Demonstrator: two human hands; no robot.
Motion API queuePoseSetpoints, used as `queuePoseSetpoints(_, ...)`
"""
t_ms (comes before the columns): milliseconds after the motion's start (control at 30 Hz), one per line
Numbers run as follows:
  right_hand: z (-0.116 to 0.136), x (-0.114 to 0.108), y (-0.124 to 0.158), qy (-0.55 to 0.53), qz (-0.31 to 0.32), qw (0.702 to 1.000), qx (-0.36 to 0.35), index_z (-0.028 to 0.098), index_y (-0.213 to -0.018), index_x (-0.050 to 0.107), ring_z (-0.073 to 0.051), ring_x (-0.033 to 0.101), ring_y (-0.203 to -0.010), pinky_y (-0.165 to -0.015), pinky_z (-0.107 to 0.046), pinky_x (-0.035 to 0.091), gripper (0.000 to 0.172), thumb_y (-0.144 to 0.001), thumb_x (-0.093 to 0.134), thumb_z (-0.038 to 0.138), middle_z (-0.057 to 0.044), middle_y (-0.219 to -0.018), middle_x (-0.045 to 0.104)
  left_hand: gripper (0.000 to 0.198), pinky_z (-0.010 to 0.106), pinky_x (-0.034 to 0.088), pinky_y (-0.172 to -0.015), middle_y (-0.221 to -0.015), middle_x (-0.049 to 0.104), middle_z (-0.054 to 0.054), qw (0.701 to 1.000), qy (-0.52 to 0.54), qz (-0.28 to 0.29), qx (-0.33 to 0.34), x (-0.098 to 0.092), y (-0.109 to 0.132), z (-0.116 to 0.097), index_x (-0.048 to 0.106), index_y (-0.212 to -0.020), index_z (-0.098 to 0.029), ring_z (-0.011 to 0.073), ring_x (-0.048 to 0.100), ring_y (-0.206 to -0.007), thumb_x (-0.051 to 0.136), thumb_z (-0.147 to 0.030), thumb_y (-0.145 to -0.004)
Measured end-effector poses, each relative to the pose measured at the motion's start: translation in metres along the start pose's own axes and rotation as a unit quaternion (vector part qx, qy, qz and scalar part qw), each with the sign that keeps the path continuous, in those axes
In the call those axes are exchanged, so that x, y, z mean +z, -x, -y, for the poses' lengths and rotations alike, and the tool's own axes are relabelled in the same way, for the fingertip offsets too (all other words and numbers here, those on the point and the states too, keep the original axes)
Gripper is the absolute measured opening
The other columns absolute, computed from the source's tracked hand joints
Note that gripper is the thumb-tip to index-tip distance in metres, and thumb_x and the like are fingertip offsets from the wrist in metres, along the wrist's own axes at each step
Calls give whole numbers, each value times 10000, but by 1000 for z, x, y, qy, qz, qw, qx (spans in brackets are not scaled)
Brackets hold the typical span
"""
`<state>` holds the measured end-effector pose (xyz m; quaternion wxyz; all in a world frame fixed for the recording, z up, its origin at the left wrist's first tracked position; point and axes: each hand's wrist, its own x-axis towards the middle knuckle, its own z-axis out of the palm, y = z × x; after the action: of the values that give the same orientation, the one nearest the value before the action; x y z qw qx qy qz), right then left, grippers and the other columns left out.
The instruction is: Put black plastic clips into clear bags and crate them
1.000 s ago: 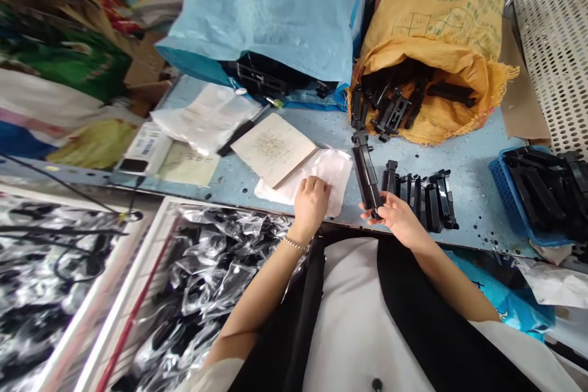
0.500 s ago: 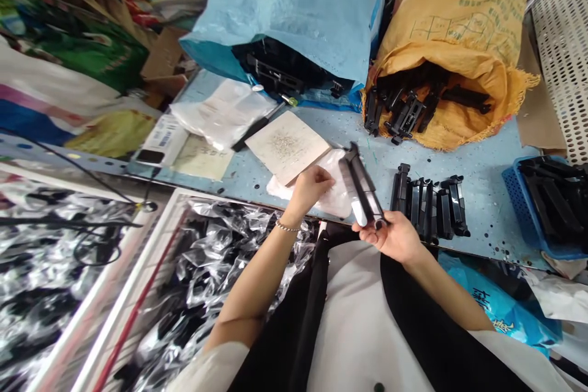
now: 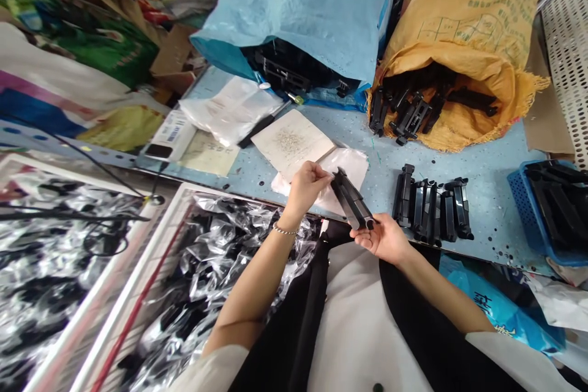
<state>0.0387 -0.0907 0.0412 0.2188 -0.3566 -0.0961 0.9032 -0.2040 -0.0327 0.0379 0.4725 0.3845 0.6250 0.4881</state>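
Observation:
A long black plastic part (image 3: 353, 201) with a channel along its length slants over the table's front edge. Its near end is gripped between the thumb and fingers of my right hand (image 3: 384, 237). At the far end, my left hand (image 3: 307, 188) has thumb and fingertips pinched together close against the part. Whatever sits in that pinch is too small to make out. Beneath both lie clear plastic bags (image 3: 353, 165), partly covered by a square pale board (image 3: 294, 142) strewn with tiny bits. Several similar black parts (image 3: 432, 211) stand side by side to the right.
A blue sack (image 3: 303, 6) and an orange sack (image 3: 468, 18), both holding black parts, lie open at the back. A blue basket (image 3: 521, 202) of parts stands far right. Bagged black items fill a white-framed bin (image 3: 197, 257) below left. More plastic bags (image 3: 232, 107) lie back left.
The black part has swung left and lower, so its far end meets my left hand. My right hand has shifted slightly left with it. My left hand stays pinched.

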Motion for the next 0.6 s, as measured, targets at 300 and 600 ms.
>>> queuePoseSetpoints(300, -1, 5, -1, -14, 35, 999, 21, 80, -969, 708, -187, 747, -723, -670, -259, 606, 353, -908, 544, 387, -141, -871, 783, 126, 298, 542, -668, -705, 681, 7, 998, -54, -3, 35, -6, 1, -1, 539, -757, -206, 164, 661, -675, 653, -168, -718)
queuePoseSetpoints(600, -5, -13, -15, -94, 27, 992, 86, 65, -995, 679, -157, 718, -686, -624, -221, 587, 338, -953, 508, 354, -129, -807, 770, 366, 466, 530, -1054, -1274, 673, 163, 894, -315, 54, 313, -20, 10, 3, 680, -1239, -155, 264, 633, -1211, 406, -190, -998)
